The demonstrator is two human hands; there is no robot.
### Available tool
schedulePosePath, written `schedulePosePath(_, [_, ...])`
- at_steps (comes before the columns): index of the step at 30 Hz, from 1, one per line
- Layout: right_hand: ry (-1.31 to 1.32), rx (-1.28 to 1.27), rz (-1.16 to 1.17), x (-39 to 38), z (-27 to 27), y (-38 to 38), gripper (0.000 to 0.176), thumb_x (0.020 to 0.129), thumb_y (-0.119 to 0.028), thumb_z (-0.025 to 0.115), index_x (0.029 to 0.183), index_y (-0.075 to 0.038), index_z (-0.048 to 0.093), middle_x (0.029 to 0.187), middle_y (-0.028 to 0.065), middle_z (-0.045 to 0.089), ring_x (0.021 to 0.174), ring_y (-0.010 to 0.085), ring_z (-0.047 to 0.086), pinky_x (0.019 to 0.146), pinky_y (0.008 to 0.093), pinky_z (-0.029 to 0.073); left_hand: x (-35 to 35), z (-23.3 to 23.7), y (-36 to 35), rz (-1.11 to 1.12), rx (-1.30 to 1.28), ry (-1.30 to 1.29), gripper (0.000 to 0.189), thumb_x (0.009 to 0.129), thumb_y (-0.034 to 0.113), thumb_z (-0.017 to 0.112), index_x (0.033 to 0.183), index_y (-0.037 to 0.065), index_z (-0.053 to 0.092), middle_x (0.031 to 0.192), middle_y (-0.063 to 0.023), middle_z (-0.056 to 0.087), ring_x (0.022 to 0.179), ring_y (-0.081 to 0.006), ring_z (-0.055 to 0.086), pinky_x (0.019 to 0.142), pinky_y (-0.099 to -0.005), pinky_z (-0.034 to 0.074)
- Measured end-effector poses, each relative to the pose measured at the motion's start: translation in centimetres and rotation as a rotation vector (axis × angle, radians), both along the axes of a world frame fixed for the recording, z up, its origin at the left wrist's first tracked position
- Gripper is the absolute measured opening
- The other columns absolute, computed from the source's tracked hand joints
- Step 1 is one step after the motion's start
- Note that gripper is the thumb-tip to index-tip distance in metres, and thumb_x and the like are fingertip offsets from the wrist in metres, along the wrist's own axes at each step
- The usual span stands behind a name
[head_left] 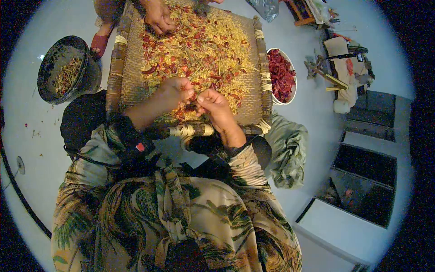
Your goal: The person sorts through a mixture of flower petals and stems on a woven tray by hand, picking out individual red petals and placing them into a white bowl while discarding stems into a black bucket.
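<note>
A woven tray [117, 63] with a thick bound rim bears yellow seeds mixed with red pieces and stems [199, 50]. Over its near part, my left hand [174, 93] and my right hand [215, 106] are close together with fingertips pinched. Between them is something small and reddish, too small to make out clearly. Across the tray, a co-worker's hand [158, 17] reaches down into the mix at the far left.
A black bucket [93, 75] with stems stands left of the tray. On the right are a white bowl [294, 86] of red pieces and a crumpled pale sack [290, 149]. A co-worker's foot [99, 43] is near the bucket.
</note>
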State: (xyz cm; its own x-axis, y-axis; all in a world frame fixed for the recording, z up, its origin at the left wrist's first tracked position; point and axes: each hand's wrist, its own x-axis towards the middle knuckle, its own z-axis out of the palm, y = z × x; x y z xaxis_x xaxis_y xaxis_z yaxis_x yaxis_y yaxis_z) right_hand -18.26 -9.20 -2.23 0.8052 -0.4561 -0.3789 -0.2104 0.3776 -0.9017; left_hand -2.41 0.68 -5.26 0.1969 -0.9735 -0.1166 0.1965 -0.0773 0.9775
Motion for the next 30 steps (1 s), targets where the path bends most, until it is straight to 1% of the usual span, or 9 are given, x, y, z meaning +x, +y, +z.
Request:
schedulePosePath(4, [0.008, -0.13, -0.004, 0.0, -0.4, 0.4, 0.011, 0.084, -0.014, 0.057, 0.079, -0.005, 0.054, 0.064, 0.0011, 0.055, 0.055, 0.0092, 0.052, 0.055, 0.0231, 0.044, -0.4, -1.0, 0.1, 0.117, -0.054, -0.291, 0.014, 0.078, 0.014, 0.057, 0.069, 0.004, 0.054, 0.06, -0.0001, 0.049, 0.056, -0.0106, 0.045, 0.052, -0.0285, 0.038])
schedulePosePath(13, [0.067, -0.396, -0.058, 0.2, -0.1, 1.0, 0.011, 0.085, -0.013, 0.056, 0.079, -0.003, 0.054, 0.064, 0.0017, 0.055, 0.056, 0.0091, 0.051, 0.054, 0.0228, 0.043, -0.5, -2.4, -0.2, 0.258, -0.142, -0.32, 0.012, 0.074, 0.007, 0.056, 0.063, 0.005, 0.053, 0.057, -0.0018, 0.051, 0.055, -0.012, 0.048, 0.05, -0.0285, 0.039])
schedulePosePath(14, [0.075, -0.433, -0.087, 0.1, 0.2, 0.7, 0.011, 0.085, -0.012, 0.056, 0.08, -0.003, 0.054, 0.064, 0.0021, 0.055, 0.056, 0.0092, 0.051, 0.054, 0.0229, 0.043, 0.2, -2.7, -0.2, 0.272, -0.079, -0.34, 0.013, 0.076, 0.008, 0.056, 0.063, 0.005, 0.053, 0.057, -0.0014, 0.051, 0.054, -0.0114, 0.049, 0.049, -0.0277, 0.039])
schedulePosePath(16, [0.077, -0.467, -0.126, -0.6, 0.7, -0.5, 0.01, 0.085, -0.012, 0.056, 0.081, -0.003, 0.055, 0.065, 0.003, 0.055, 0.056, 0.0096, 0.052, 0.054, 0.0231, 0.043, 2.1, -0.7, 0.0, 0.305, 0.047, -0.381, 0.015, 0.079, 0.012, 0.056, 0.065, 0.006, 0.054, 0.058, -0.0006, 0.052, 0.054, -0.0103, 0.05, 0.048, -0.026, 0.04])
schedulePosePath(19, [0.105, -0.444, -0.162, -1.4, 1.9, -1.7, 0.01, 0.085, -0.012, 0.056, 0.082, -0.002, 0.055, 0.065, 0.0041, 0.055, 0.057, 0.0112, 0.053, 0.055, 0.0244, 0.045, 1.9, 4.5, 1.2, 0.094, 0.143, 0.07, 0.019, 0.085, 0.02, 0.052, 0.07, 0.008, 0.055, 0.059, 0.0005, 0.052, 0.054, -0.0081, 0.049, 0.048, -0.0236, 0.039])
schedulePosePath(22, [0.022, -0.367, -0.211, -1.6, 1.1, -2.2, 0.01, 0.085, -0.013, 0.056, 0.083, -0.002, 0.055, 0.065, 0.004, 0.055, 0.058, 0.0115, 0.054, 0.056, 0.0254, 0.046, 2.1, 3.6, 1.0, -0.043, 0.228, 0.125, 0.018, 0.088, 0.028, 0.05, 0.084, 0.012, 0.055, 0.08, 0.0046, 0.055, 0.071, -0.0055, 0.048, 0.062, -0.0202, 0.039])
schedulePosePath(25, [0.031, -0.319, -0.22, -1.6, 0.5, -2.6, 0.011, 0.085, -0.013, 0.056, 0.084, -0.003, 0.055, 0.066, 0.0035, 0.055, 0.058, 0.0112, 0.053, 0.056, 0.026, 0.047, 1.6, 4.1, 1.5, 0.021, 0.183, 0.256, 0.017, 0.087, 0.028, 0.051, 0.086, 0.011, 0.056, 0.08, 0.0036, 0.056, 0.072, -0.0048, 0.049, 0.062, -0.019, 0.04])
schedulePosePath(28, [0.015, -0.285, -0.206, -1.7, 0.2, -2.8, 0.011, 0.085, -0.013, 0.056, 0.083, -0.003, 0.055, 0.067, 0.003, 0.055, 0.059, 0.011, 0.053, 0.057, 0.0258, 0.047, 1.5, 2.2, 0.8, 0.072, 0.186, 0.355, 0.017, 0.086, 0.026, 0.054, 0.085, 0.01, 0.057, 0.076, 0.0033, 0.056, 0.07, -0.0049, 0.049, 0.06, -0.0187, 0.04])
schedulePosePath(30, [0.021, -0.3, -0.199, -1.7, -0.2, -2.9, 0.01, 0.085, -0.013, 0.056, 0.083, -0.003, 0.055, 0.068, 0.0026, 0.055, 0.059, 0.0109, 0.053, 0.057, 0.0256, 0.047, 1.6, 0.7, 0.4, 0.116, 0.109, 0.192, 0.014, 0.084, 0.023, 0.057, 0.08, 0.009, 0.058, 0.069, 0.0026, 0.056, 0.06, -0.0058, 0.048, 0.053, -0.0198, 0.039])
